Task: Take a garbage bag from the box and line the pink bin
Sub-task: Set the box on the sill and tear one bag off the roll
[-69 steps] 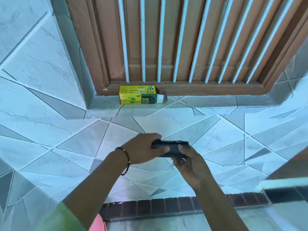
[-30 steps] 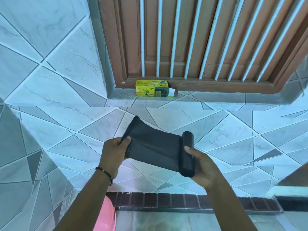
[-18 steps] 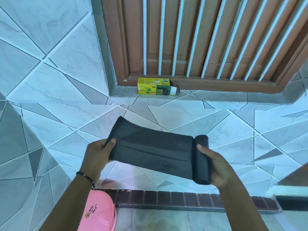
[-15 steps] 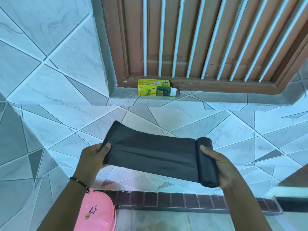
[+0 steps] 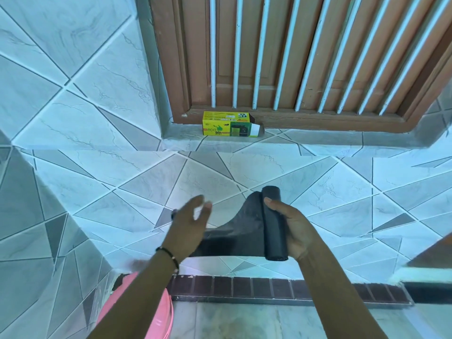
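Note:
My right hand [image 5: 292, 227] grips a black roll of garbage bags [image 5: 273, 223], held upright in front of the tiled wall. An unrolled length of black bag [image 5: 234, 237] hangs slack from the roll toward the left. My left hand [image 5: 192, 223] is blurred, fingers apart, in front of the sheet's left end; I see nothing gripped in it. The yellow-green bag box [image 5: 230, 127] lies on the window sill, its right flap open. The pink bin [image 5: 156, 311] shows at the bottom left, partly hidden by my left forearm.
A brown wooden window frame with white bars [image 5: 293, 57] fills the top. Grey-blue tiled wall surrounds the sill. A dark brown tile strip [image 5: 281, 288] runs along the wall's base, with pale floor below.
My left hand has let go of the bag's loose end and moved right toward the roll. The stretched sheet now hangs slack. My right hand still holds the roll.

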Motion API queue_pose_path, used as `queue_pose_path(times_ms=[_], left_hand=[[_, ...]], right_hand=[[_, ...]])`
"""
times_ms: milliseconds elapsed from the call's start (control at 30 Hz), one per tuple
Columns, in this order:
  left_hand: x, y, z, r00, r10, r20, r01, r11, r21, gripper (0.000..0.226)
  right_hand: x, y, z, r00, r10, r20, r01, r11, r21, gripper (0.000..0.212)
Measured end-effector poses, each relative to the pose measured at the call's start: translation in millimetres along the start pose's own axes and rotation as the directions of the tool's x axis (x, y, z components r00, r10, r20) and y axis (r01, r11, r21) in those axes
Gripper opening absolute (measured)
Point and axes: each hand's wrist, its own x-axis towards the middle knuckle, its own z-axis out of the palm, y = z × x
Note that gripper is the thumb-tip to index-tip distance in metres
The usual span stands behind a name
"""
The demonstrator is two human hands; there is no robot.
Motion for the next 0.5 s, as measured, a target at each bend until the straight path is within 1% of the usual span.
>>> queue_pose_path(times_ms=[33, 100, 133, 167, 200, 233, 300, 400, 467, 500], left_hand=[[-3, 11, 10, 0.997, 0.012, 0.078, -0.004, 0.996, -0.092, 0.044], [-5, 27, 23, 0.971, -0.028, 0.239, 0.095, 0.957, -0.274, 0.036], [-6, 32, 27, 0.95, -0.043, 0.31, 0.154, 0.926, -0.345, 0.037], [-7, 34, 31, 0.934, -0.051, 0.354, 0.199, 0.896, -0.397, 0.039], [-6, 34, 35, 0.932, -0.051, 0.359, 0.204, 0.893, -0.402, 0.04], [-6, 32, 37, 0.942, -0.047, 0.332, 0.185, 0.9, -0.396, 0.039], [-6, 27, 39, 0.972, -0.07, 0.225, 0.153, 0.914, -0.375, 0.032], [-3, 18, 42, 0.99, -0.078, 0.118, 0.117, 0.921, -0.372, 0.02], [-3, 16, 45, 0.996, -0.041, 0.082, 0.063, 0.954, -0.292, 0.017], [-3, 16, 46, 0.998, -0.022, 0.061, 0.037, 0.969, -0.244, 0.018]], right_hand=[[2, 2, 8, 1.0, -0.001, 0.019, 0.001, 1.0, -0.004, 0.035], [6, 6, 20, 0.997, -0.004, 0.072, 0.006, 1.0, -0.017, 0.037], [8, 7, 24, 0.996, -0.006, 0.092, 0.008, 1.0, -0.027, 0.034], [8, 9, 28, 0.994, -0.006, 0.105, 0.009, 1.0, -0.028, 0.032], [10, 10, 29, 0.995, 0.0, 0.099, 0.002, 1.0, -0.023, 0.031], [11, 11, 29, 0.996, 0.01, 0.089, -0.009, 1.0, -0.013, 0.03], [13, 14, 26, 0.997, 0.031, 0.077, -0.031, 1.0, 0.002, 0.029], [15, 17, 22, 0.999, 0.033, 0.035, -0.032, 0.999, -0.023, 0.036], [15, 19, 21, 0.999, 0.035, 0.025, -0.034, 0.999, -0.033, 0.039], [15, 19, 20, 0.999, 0.032, 0.027, -0.031, 0.999, -0.03, 0.033]])
